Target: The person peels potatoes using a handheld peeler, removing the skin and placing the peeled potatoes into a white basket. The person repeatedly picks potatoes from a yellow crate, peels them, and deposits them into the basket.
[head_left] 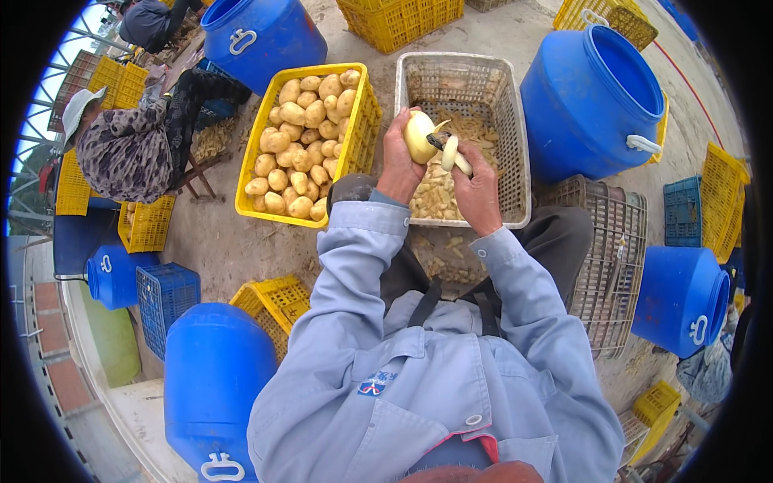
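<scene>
A pale, peeled-looking potato [418, 137] rests in my left hand [400, 158], with a strip of peel curling off its right side. My right hand [477, 190] grips a peeler [450, 152] with a pale handle, its dark blade end close against the potato. Both hands are above the near part of a whitish plastic crate [523, 181], which holds many peelings [435, 196]. Left of it stands a yellow plastic crate [275, 218] full of unpeeled potatoes [302, 160].
Blue plastic barrels stand at the upper left [272, 48], upper right [580, 96] and lower left [217, 380]. A grimy slatted crate [610, 265] is beside my right knee. A person in a white hat [124, 145] sits at the left. Yellow crates [401, 24] are beyond.
</scene>
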`<state>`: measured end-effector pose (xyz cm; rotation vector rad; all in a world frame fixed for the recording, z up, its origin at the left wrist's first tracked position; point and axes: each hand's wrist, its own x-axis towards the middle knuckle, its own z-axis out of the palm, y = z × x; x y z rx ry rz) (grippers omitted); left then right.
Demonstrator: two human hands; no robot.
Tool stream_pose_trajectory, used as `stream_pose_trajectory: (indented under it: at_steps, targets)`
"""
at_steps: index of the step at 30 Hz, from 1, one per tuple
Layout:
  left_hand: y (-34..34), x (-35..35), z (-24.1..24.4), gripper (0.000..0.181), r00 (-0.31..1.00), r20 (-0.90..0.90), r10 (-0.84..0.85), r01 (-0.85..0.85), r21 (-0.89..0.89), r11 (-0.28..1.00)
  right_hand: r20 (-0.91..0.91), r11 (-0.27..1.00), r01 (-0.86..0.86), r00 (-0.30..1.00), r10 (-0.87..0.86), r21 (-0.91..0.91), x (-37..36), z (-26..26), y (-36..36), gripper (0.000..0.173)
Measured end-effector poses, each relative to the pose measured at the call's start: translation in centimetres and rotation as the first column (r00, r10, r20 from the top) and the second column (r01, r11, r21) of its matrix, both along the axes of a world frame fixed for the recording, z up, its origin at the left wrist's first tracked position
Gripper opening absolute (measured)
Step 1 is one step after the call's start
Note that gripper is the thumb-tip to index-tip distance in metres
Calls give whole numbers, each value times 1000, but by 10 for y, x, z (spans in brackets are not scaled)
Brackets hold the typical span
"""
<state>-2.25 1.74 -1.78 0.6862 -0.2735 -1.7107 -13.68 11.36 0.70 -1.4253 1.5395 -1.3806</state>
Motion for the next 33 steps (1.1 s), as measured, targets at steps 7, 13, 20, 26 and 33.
stream_pose_trajectory:
  at_steps: [7,13,20,26,33]
  targets:
    - [-2,0,-15,26,996,-85,-13,11,-24,1000,-3,1000,-8,1000,8,9,3,-11,16,35]
    - [-1,4,-10,29,994,-109,2,-5,-21,1000,28,998,-39,999,40,-44,12,-31,23,34]
    - [-8,10,-7,33,968,-248,-23,18,-22,1000,78,997,-65,995,68,-40,-4,-5,15,28]
    - [6,2,7,33,983,-151,-109,107,-23,994,-3,994,-48,999,48,-99,-12,7,-5,24]
    - [7,-1,6,26,991,-89,-98,94,-49,994,-115,995,-84,990,77,-51,-4,24,-28,23]
